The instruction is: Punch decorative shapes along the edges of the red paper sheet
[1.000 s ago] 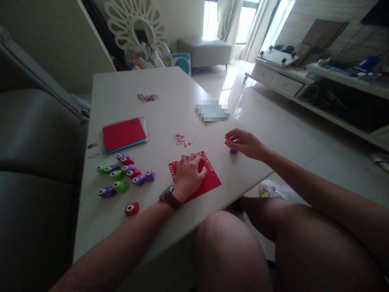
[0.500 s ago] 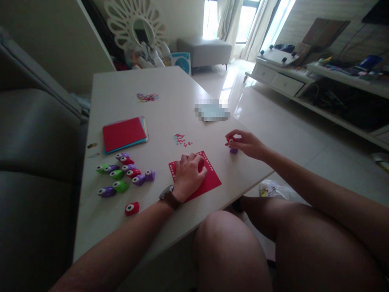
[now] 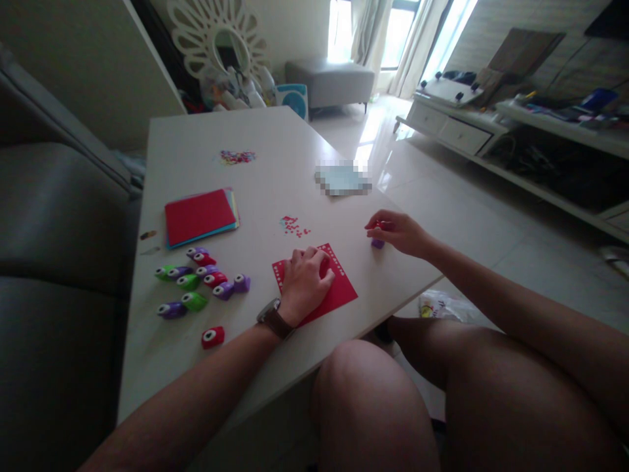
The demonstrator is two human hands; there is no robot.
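My left hand, with a watch on its wrist, rests on a red sheet of paper, fingers bent and apart. Rows of small punched holes run along two of the sheet's edges. At the table's right side, my right hand has its thumb and fingers closed about a small craft punch. The punch's purple lower part shows under the fingers; a bit of red shows between them, partly hidden. Tiny red and blue punched pieces lie beyond the sheet.
Several purple, green and red craft punches stand at left, with one red punch apart. Behind them lies a stack of coloured paper. Farther back are loose colourful bits and a blurred pale sheet. The table edge runs near my knees.
My right fingers have shifted slightly and tilted over the punch, so its white round spot no longer shows as clearly. My left hand and the red sheet stay in place.
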